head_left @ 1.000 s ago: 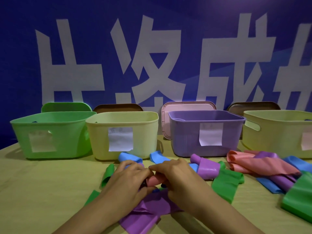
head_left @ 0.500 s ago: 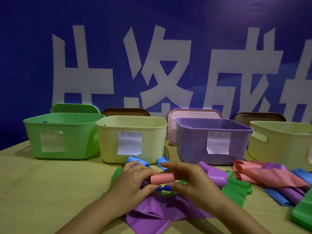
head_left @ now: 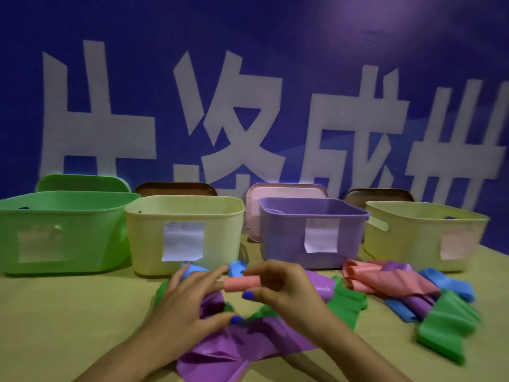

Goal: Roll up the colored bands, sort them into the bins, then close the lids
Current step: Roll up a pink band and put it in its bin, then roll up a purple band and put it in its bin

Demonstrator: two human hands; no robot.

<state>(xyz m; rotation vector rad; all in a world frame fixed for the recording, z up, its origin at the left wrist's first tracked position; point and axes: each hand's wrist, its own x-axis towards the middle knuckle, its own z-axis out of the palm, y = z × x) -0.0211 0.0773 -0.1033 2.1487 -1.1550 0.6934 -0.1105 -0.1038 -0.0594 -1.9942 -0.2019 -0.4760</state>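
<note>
far left i see the green bin (head_left: 64, 230), open, with its green lid (head_left: 82, 183) standing behind it against the wall. next along, a yellow bin (head_left: 184, 232) with a white label (head_left: 182, 241) on its front and a brown lid (head_left: 176, 188) behind. on the table (head_left: 55, 312) before these, my left hand (head_left: 190, 304) – fingers spread and fairly straight, holding nothing, its fingertips just reaching the left end of the pink roll (head_left: 242, 282). under the hand lie a flat purple band (head_left: 248, 343) and part of a green band (head_left: 347, 301); blue bands (head_left: 192, 270) peek out behind it. the roll is tight, lying level, raised above the table in front of the gap between the yellow and purple bins. my right hand (head_left: 286, 288) pinches it – thumb below, fingers curled over the top. behind, the purple bin (head_left: 311, 232), open, pink lid (head_left: 286, 194) leaning behind it. to the right, a second yellow bin (head_left: 424, 235) with a brown lid behind. in front of it sits a loose heap (head_left: 407, 288) of pink, purple, blue and green bands, unrolled.
</note>
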